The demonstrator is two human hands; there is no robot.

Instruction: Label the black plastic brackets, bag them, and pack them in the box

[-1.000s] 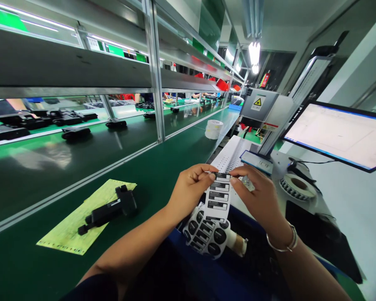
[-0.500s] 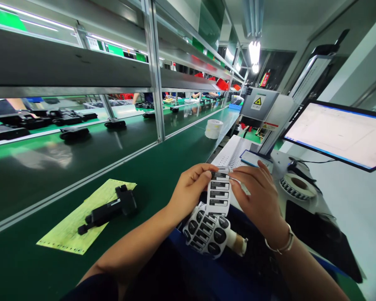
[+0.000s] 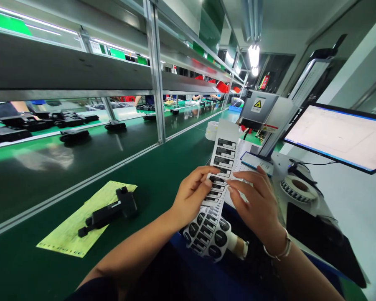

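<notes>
My left hand (image 3: 191, 194) pinches the left edge of a white strip of black rectangular labels (image 3: 224, 156) between thumb and fingers. The strip's free end rises above the hand; its lower end runs down to a roll of labels (image 3: 208, 234) with round and rectangular black stickers, on a pale core near my lap. My right hand (image 3: 258, 200), wearing a bracelet, has thumb and index tips close together at the strip's right edge. Whether a label is lifted there is too small to tell. On the green bench, a black plastic part (image 3: 111, 211) lies on yellow paper (image 3: 65, 234).
On the right stand a marking machine with a warning sign (image 3: 258, 104), a monitor (image 3: 341, 136), another label roll (image 3: 297, 188) and a black mat (image 3: 322, 238). A white roll (image 3: 211, 131) sits farther back. Black parts (image 3: 75, 136) lie along the line behind a metal post (image 3: 156, 83).
The strip's free end now stands up above my hands, showing more labels. My left hand holds it lower along its length, and my right fingers have shifted slightly to its right edge.
</notes>
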